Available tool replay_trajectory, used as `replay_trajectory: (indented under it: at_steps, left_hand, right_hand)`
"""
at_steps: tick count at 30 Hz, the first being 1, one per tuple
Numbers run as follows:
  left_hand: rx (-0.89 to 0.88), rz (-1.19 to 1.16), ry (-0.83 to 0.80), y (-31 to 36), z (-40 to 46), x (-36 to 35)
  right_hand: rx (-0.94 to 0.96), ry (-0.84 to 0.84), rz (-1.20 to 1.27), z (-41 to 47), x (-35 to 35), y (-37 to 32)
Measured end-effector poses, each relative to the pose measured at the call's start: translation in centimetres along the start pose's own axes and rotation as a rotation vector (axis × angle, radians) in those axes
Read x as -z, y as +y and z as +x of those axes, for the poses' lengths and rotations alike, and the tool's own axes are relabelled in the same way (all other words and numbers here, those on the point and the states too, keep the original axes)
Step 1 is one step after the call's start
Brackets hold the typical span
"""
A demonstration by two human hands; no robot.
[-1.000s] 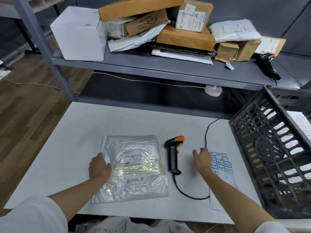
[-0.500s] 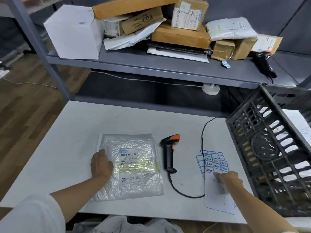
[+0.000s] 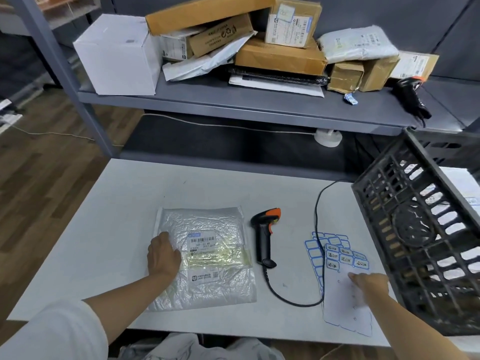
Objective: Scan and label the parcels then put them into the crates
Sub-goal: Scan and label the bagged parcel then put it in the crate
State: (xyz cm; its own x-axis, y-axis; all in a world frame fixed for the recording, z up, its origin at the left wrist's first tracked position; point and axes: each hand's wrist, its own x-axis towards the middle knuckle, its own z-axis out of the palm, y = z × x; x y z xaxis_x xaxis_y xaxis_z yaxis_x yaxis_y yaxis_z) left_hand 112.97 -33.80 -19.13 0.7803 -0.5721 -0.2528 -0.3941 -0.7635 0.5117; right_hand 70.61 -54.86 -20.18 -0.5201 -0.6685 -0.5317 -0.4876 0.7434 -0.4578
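A clear bubble-wrap parcel (image 3: pixel 210 258) with white barcode labels lies flat on the white table (image 3: pixel 117 229). My left hand (image 3: pixel 163 255) rests palm down on its left side. A black and orange barcode scanner (image 3: pixel 265 236) lies to the right of the parcel, its cable looping behind. Further right lies a sheet of blue-bordered labels (image 3: pixel 342 279). My right hand (image 3: pixel 370 281) presses fingertips on the bare lower part of that sheet, holding nothing. A black plastic crate (image 3: pixel 426 229) stands tilted at the table's right edge.
Behind the table a grey shelf (image 3: pixel 233 105) carries a white box (image 3: pixel 119 54), several cardboard parcels (image 3: pixel 280 57), poly mailers and a second scanner (image 3: pixel 411 97). A white round plug base (image 3: pixel 328 136) hangs below the shelf. Wooden floor lies to the left.
My right hand has moved from beside the scanner to the right and nearer, onto the label sheet. My left hand has stayed on the parcel.
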Motion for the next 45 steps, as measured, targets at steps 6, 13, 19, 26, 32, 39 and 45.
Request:
replay_trajectory:
  at_steps: [6, 13, 19, 26, 32, 39, 45]
  left_hand:
    - [-0.019, -0.07, -0.014, 0.3, 0.4, 0.4]
    - [-0.078, -0.274, -0.048, 0.7, 0.2, 0.8]
    - [-0.087, -0.475, -0.124, 1.8, -0.4, 1.3]
    - [0.258, -1.019, -0.386, 4.2, -0.1, 2.8]
    - [0.291, -1.037, -0.462, 3.6, -0.5, 2.8]
    - [0.269, -1.043, -0.428, 3.3, -0.4, 2.1]
    - [0.231, -1.037, -0.415, 3.9, -0.8, 2.3]
  right_hand:
    - [0.257, 0.07, 0.366, -2.9, 1.4, -3.6]
    - [0.422, -0.184, 0.581, -7.6, 0.0, -8.9]
    - [0.466, -0.649, 0.489, -15.6, -6.0, -10.8]
    - [0.464, -0.91, 0.287, -20.5, -12.4, -9.0]
    - [0.515, -0.817, 0.127, -21.5, -14.8, -8.0]
    - [0.94, -0.368, -0.121, -23.7, -16.1, -7.2]
    - [0.863, -0.531, -0.104, -26.7, -17.3, -7.1]
